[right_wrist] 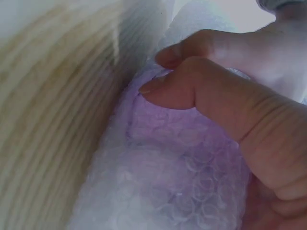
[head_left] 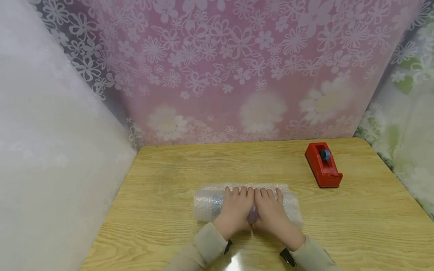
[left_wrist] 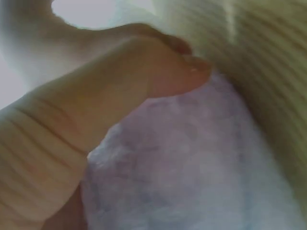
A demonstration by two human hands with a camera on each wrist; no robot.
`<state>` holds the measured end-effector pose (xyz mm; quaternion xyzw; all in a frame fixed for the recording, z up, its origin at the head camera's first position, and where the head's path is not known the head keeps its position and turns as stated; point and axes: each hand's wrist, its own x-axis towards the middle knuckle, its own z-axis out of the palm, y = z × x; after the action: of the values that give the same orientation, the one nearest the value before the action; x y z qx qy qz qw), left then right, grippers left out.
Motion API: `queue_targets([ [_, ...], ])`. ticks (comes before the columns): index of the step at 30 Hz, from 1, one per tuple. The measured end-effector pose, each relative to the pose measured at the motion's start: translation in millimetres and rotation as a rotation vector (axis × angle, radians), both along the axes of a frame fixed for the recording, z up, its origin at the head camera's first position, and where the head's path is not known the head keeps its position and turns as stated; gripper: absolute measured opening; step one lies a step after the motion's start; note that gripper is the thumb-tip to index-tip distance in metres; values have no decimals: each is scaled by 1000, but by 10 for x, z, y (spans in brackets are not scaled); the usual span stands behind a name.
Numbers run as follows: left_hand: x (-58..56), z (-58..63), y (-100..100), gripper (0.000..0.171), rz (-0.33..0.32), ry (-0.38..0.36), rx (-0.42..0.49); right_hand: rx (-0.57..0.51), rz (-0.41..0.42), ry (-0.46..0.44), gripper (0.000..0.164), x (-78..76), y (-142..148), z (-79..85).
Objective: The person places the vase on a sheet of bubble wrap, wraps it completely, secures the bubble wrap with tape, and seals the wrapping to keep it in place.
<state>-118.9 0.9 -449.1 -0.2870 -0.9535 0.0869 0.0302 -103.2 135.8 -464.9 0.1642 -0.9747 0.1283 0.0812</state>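
A roll of clear bubble wrap lies crosswise near the front of the wooden table, with a loose flap along its far side. Something purple shows through its middle and a blue patch through its left part; the wrapped item's kind is hidden. My left hand grips the roll left of its middle, fingers over the top and thumb on the near side. Beside it, my right hand grips in the same way. Both thumbs press on the bubble wrap in the right wrist view, their tips close together.
A red tape dispenser with a small roll of tape stands at the back right of the table. Flower-patterned pink cloth hangs behind the table, and pale cloth hangs at the left.
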Motion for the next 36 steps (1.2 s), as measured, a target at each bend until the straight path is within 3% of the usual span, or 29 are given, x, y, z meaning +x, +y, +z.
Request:
queue_targets([
  [8,87,-108,-52,101,-12,222,49,2,3,-99,82,-59,21,70],
  [17,43,-174,-53,93,-11,301,114,-15,30,-184,74,-151,46,105],
  [20,7,-168,-48,92,-12,282,121,-6,39,-215,77,-189,60,119],
  [30,-103,-102,-40,103,26,85,92,45,69,-347,88,-335,58,211],
  [36,-133,-85,-57,102,-2,30,128,60,88,-419,84,-375,72,257],
])
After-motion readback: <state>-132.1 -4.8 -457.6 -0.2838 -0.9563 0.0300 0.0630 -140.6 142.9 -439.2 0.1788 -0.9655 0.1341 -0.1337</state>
